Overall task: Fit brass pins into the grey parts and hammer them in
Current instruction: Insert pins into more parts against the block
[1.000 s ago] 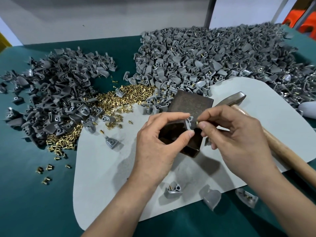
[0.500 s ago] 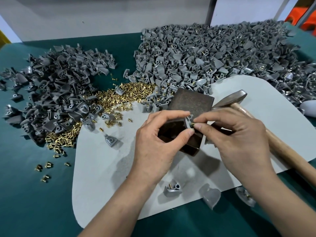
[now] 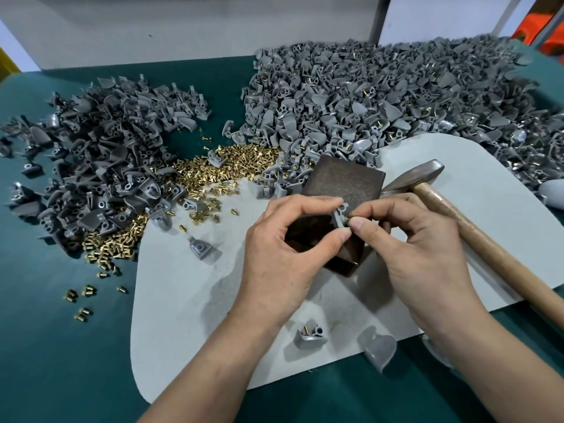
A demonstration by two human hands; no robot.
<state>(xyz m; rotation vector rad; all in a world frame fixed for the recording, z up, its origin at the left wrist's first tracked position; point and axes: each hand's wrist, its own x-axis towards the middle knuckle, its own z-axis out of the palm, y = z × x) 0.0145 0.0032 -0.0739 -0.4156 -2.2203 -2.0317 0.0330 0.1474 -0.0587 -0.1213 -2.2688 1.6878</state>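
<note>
Over the near edge of the block (image 3: 345,181), the left hand (image 3: 274,257) pinches one grey part (image 3: 341,212) between thumb and forefinger. The right hand (image 3: 418,254) pinches a pin (image 3: 348,220) against the part's side, seemingly at one of its holes.

The pin is small and smooth, so it could slip from the fingertips and drop among the loose ones. It could also enter the hole askew, and a crooked pin would likely bend or split the plastic once struck. The part is held by its edges alone, above the block rather than flat on it, so it may twist as the pin is pushed. The hammer (image 3: 427,175) lies just right of the block, its handle running beside the right hand. Taking it up means freeing that hand, and an unseated pin could fall out then.

Whether the pin has entered the hole cannot be told, since the right fingertips cover most of it. The left hand hides much of the block's front face.

Farther out, the pin heap (image 3: 219,166) sits between the left pile (image 3: 100,166) and the right pile (image 3: 381,96) of parts on the table (image 3: 61,346). The right pile and the hammer handle both run out of frame. Of the loose parts at the near edge of the mat (image 3: 189,300), one is largely covered by the right forearm.
</note>
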